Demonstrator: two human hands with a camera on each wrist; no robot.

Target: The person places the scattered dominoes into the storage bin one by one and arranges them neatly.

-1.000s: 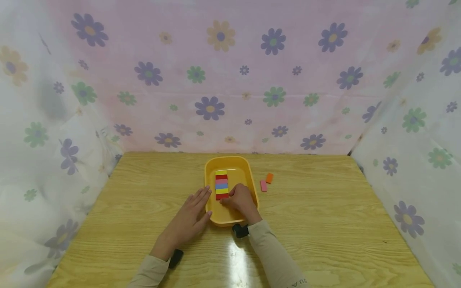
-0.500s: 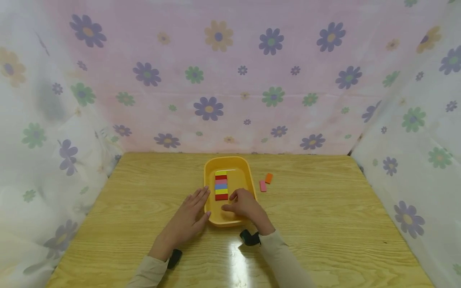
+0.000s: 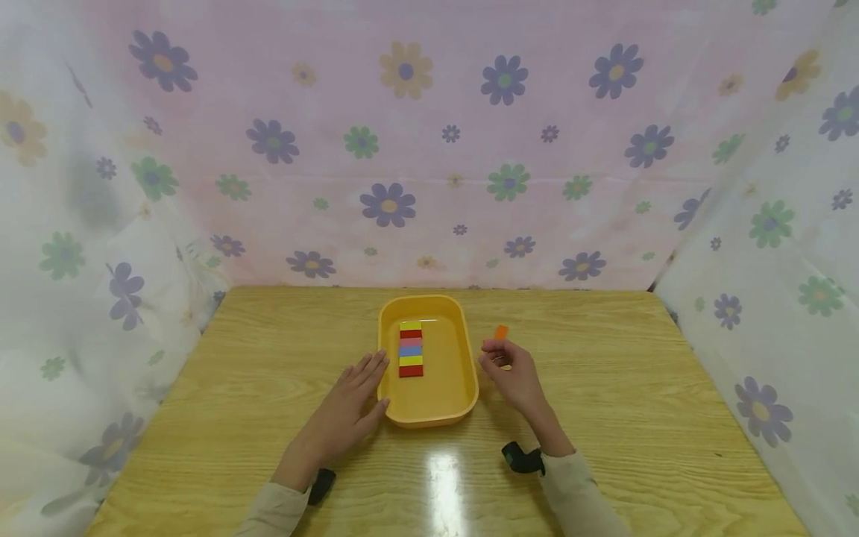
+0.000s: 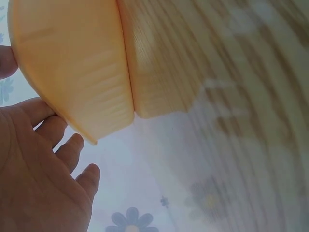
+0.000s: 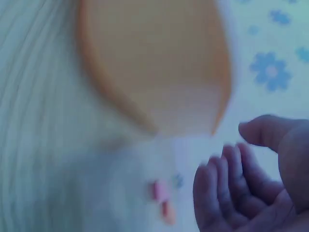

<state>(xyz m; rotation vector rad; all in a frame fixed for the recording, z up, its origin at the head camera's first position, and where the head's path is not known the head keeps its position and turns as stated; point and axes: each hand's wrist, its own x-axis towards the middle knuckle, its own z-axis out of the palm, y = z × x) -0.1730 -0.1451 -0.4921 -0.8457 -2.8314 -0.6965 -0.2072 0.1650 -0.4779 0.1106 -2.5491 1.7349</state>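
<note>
My left hand rests with its fingers spread against the left rim of a yellow plastic tray; the left wrist view shows its fingertips right at that rim. Inside the tray lies a row of flat coloured blocks, side by side in yellow, red, pink and blue. My right hand is just outside the tray's right side, fingers loosely bent, thumb and fingers apart in the right wrist view. Close to its fingertips, a pink block lies beside an orange block; the hand covers most of the pink one in the head view.
Everything stands on a wood-grain table. Flower-printed cloth hangs behind it and along both sides. Dark wrist-worn devices sit below each hand, near the cuffs of the beige sleeves.
My right hand has left the near end of the block row and moved right, out of the tray, to the loose pink and orange blocks. The left hand stays at the tray's rim.
</note>
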